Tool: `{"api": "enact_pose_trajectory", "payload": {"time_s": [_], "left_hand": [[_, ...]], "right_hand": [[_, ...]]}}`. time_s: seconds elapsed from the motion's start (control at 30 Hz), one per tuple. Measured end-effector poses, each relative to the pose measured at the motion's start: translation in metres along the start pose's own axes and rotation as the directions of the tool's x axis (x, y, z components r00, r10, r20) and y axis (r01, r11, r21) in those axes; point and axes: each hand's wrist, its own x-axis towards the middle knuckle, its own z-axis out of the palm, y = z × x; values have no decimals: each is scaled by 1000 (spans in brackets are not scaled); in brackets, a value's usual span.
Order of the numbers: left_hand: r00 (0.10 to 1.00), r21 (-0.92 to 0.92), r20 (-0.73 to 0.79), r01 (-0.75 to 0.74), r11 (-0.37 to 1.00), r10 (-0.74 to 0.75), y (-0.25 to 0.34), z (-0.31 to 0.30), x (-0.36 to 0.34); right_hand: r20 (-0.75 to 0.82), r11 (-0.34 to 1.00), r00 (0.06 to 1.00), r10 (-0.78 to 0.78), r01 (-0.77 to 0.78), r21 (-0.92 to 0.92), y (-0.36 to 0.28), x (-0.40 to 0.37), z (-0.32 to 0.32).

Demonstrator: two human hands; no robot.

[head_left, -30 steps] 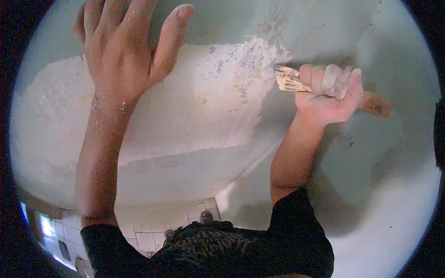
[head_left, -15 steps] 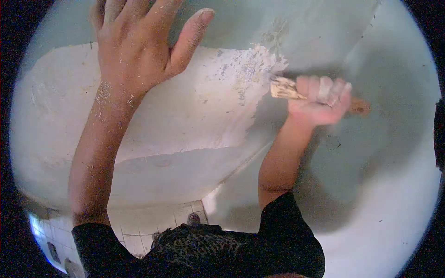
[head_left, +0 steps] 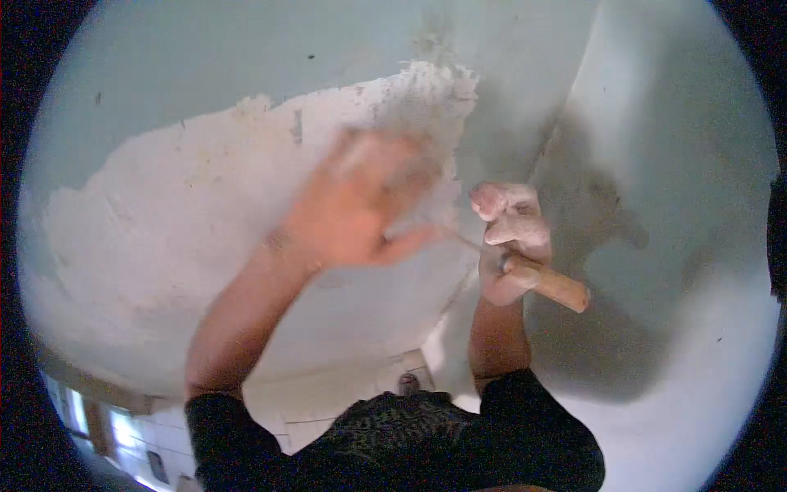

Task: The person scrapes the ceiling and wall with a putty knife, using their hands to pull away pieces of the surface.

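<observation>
My right hand [head_left: 512,234], dusted white over the fingers, is closed around a wooden-handled scraper [head_left: 557,287]. The butt of its handle sticks out at lower right, and a thin blade, seen nearly edge-on, points up-left. Close to the blade's tip is the thumb of my left hand [head_left: 352,201]. That hand is smeared by motion, but its thumb stands apart from the fingers and it appears to hold nothing. Behind it is a large whitish bare patch [head_left: 205,180] with a ragged, flaking edge, bordered by grey-green painted surface [head_left: 205,66].
A corner line [head_left: 566,107] runs down beside the patch to another painted surface [head_left: 697,271], where my shadow falls. Below are pale tiles [head_left: 307,430] and a foot [head_left: 408,383]. Bright openings [head_left: 123,430] show at lower left.
My left hand has come down and right, from above the patch toward the scraper. My right hand has drawn back from the patch's edge and turned, tilting the handle down-right. The view has shifted.
</observation>
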Motion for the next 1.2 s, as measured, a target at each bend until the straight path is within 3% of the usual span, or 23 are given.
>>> {"api": "enact_pose_trajectory", "payload": {"time_s": [0.03,0.17,0.23,0.27,0.33,0.37,0.4,0.43,0.47,0.53,0.57,0.6,0.7,0.77,0.9,0.93,0.97,1.0,1.03,1.07,1.1,1.13,1.2], "left_hand": [[993,-172,117,-10,985,30,11,5,2],[928,-367,349,10,930,127,22,14,9],[905,-319,388,-46,947,175,25,17,10],[899,-281,387,-98,955,206,26,19,11],[903,-255,389,-87,963,184,24,15,14],[920,-226,363,-67,972,148,23,13,15],[914,-232,373,-76,970,161,23,15,14],[914,-149,350,-162,976,205,23,17,10],[911,-61,331,-242,968,248,24,21,5],[912,-87,320,-242,966,257,31,38,-6],[917,-111,301,-238,965,260,33,37,-16],[916,-109,307,-237,965,259,35,44,-20],[927,-152,301,-183,971,222,38,61,-30],[932,-59,321,-159,986,169,40,72,-33],[920,29,391,21,999,-30,59,73,-28],[924,-12,349,172,985,-157,68,72,-26],[906,-57,313,318,946,-286,75,73,-24],[900,-55,318,332,942,-299,83,76,-22],[882,-43,291,398,916,-370,89,79,-20],[859,-29,262,462,886,-439,95,83,-19],[853,-27,262,475,880,-452,99,88,-19],[834,26,277,491,871,-478,102,92,-18],[812,85,289,506,858,-508,103,98,-18]], "right_hand": [[64,997,997,34,-30,-69,-1,-9,-10],[24,997,998,62,-61,-52,-3,-34,-21],[146,989,979,140,-133,-58,-8,-39,-27],[113,989,983,141,-136,-53,-19,-35,-24],[68,785,822,566,-512,-349,-47,-26,-21],[101,823,868,486,-416,-387,-27,-50,-34],[83,820,869,488,-424,-386,-22,-68,-43],[60,720,718,694,-687,-104,-21,-82,-50],[117,497,522,845,-847,186,-18,-97,-58],[209,498,513,833,-858,125,-13,-114,-67],[350,181,302,887,-924,338,-22,-115,-56],[526,-180,111,843,-864,471,-29,-113,-51],[426,-170,42,904,-879,446,-36,-101,-42],[294,-170,-42,955,-888,427,-30,-97,-41],[152,-101,-47,987,-922,373,-25,-76,-39],[158,-112,-56,986,-923,369,-19,-78,-40],[162,-65,-5,987,-927,369,-12,-80,-42],[169,-20,46,985,-929,369,-7,-83,-43],[175,-34,32,984,-932,360,0,-86,-38],[136,64,108,985,-954,294,7,-89,-34],[105,162,189,976,-961,224,11,-88,-30],[114,154,182,977,-964,218,11,-84,-28],[151,196,258,954,-922,335,8,-66,-26]]}}
